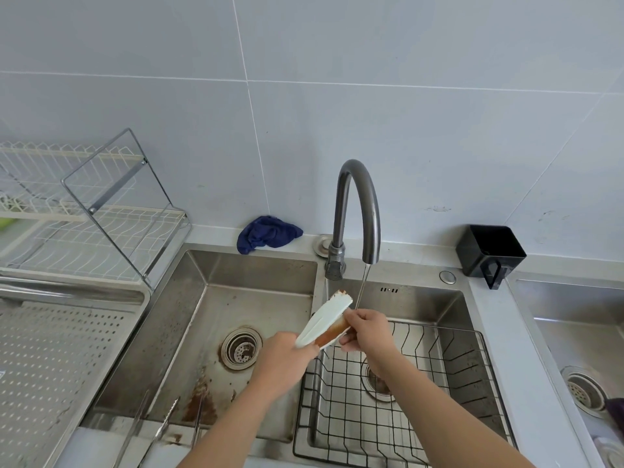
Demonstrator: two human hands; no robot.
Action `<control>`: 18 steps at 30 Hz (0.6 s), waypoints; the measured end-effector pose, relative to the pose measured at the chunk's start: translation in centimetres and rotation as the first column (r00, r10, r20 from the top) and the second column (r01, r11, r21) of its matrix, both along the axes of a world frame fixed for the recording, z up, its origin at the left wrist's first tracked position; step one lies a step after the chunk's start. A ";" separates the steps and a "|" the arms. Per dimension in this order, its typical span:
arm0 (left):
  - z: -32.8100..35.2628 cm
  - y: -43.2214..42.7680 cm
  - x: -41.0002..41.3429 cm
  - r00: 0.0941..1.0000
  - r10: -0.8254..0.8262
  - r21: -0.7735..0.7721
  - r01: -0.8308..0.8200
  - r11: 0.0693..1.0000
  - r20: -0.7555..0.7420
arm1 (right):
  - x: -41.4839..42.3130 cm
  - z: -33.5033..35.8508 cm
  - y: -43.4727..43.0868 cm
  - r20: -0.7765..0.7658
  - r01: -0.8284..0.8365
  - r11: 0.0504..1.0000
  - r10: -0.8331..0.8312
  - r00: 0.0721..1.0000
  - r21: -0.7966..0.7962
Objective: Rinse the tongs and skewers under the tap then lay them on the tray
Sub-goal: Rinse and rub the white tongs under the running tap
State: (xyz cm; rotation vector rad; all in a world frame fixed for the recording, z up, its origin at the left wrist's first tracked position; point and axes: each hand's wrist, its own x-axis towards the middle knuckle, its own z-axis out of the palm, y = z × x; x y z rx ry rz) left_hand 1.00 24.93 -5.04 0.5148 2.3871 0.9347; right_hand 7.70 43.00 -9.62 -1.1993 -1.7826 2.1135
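Note:
White tongs [324, 319] with brown sauce stains on the inner side are held over the sink divider, just left of the thin water stream from the curved tap [358, 204]. My left hand [283, 363] grips their lower end. My right hand [368, 332] pinches the upper arm, near the stream. Metal tongs [165, 423] and thin skewers [199, 420] lie at the near edge of the left basin [216, 298], beside brown stains. The perforated metal tray [50, 366] sits at the left.
A wire basket [422, 393] fills the right basin. A white dish rack [84, 214] stands behind the tray. A blue cloth [266, 233] lies on the back ledge, a black container [489, 248] at the right, another sink [580, 332] beyond it.

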 end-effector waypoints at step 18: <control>0.0 0.4 -0.7 0.997 0.016 0.082 -0.023 0.996 0.080 | 0.0 -0.4 -0.2 -0.080 0.019 0.967 -0.041 0.996 -0.255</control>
